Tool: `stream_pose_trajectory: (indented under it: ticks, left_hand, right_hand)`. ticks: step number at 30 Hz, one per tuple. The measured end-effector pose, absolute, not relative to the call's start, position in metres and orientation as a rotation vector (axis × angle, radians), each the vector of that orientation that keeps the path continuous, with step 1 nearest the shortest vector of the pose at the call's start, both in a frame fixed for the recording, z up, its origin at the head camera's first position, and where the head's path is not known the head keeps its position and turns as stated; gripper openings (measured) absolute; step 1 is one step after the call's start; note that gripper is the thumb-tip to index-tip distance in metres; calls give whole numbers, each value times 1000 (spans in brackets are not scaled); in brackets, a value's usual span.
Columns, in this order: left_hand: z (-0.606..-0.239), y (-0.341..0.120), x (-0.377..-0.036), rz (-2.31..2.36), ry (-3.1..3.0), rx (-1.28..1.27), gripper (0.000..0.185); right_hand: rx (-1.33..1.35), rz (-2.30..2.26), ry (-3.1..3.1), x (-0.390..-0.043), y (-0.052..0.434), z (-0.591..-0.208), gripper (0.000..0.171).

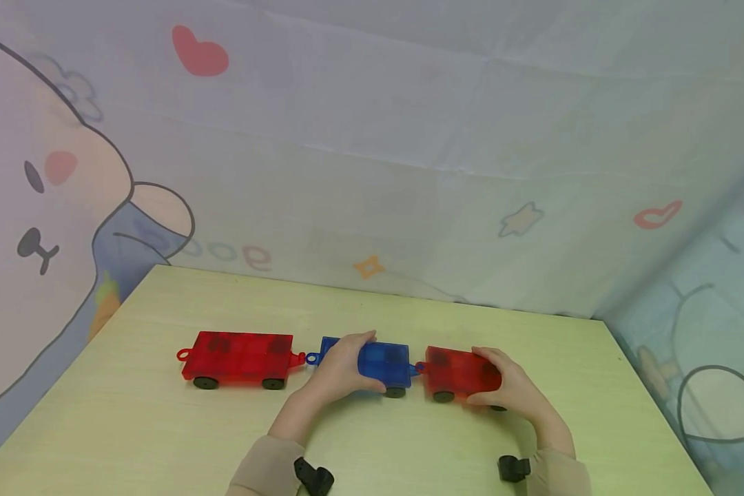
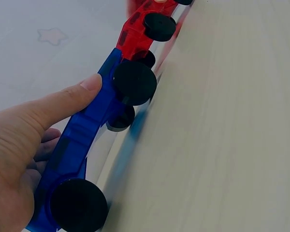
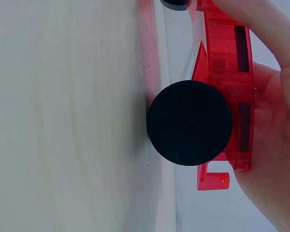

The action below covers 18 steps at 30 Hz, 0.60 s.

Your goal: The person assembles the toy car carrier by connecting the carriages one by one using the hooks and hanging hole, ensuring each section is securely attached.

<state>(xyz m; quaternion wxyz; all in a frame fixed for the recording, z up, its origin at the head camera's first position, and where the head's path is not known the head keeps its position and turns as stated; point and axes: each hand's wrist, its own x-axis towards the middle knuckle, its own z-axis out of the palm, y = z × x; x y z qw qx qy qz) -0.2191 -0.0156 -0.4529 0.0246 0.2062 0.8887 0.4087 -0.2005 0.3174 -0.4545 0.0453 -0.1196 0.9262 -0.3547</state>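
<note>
From the head view, the blue wagon (image 1: pixel 381 364) is gripped by the left hand (image 1: pixel 341 368) and the small red wagon (image 1: pixel 459 372) by the right hand (image 1: pixel 508 382), mid-worktop (image 1: pixel 161 427). Both wrist views show fingers curled round the wagons.

Pale wooden table (image 1: pixel 161 441), cartoon-printed fabric backdrop (image 1: pixel 372 138), soft even light

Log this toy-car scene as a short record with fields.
surface: pale green wooden table
left hand: grips translucent blue plastic wheeled car
right hand: grips short translucent red plastic wheeled car
coupling: the blue and the short red car meet end to end
untouched: long translucent red plastic wheeled car, left of the blue one
backdrop: cartoon-printed cloth
</note>
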Motion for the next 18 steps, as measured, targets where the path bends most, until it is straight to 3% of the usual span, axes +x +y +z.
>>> stream_pose_trajectory:
  ticks: [18]
  left_hand:
    - [-453, -15, -219, 1233, 2745, 648, 91]
  right_hand:
    - [-424, -1046, 2880, -201, 317, -455, 88]
